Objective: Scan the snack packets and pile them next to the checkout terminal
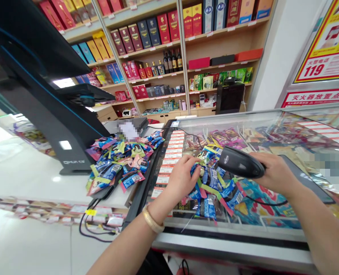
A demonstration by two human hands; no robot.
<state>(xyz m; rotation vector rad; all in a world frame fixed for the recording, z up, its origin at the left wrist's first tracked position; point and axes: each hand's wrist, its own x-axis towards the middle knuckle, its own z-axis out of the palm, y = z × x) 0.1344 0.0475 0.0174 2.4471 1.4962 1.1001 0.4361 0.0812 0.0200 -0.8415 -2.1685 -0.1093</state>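
My right hand (275,172) is wrapped round a black handheld barcode scanner (239,162), its head pointing left over a pile of small snack packets (211,183). The packets are blue, green and pink, lying on the glass top of a display freezer (229,124). At the left side of this pile, my left hand (185,175) has its fingers curled in on a packet, partly hidden by the fingers. A gold bracelet (153,220) circles the left wrist. Further left, a second heap of similar packets (109,168) lies on the white counter (57,187).
A dark point-of-sale stand (63,126) rises at the left. Price labels (171,154) run along the freezer's left edge. A dark flat tablet-like panel (307,179) lies under my right forearm. Black cables (96,233) hang off the counter. Shelves of boxed bottles (158,30) stand behind.
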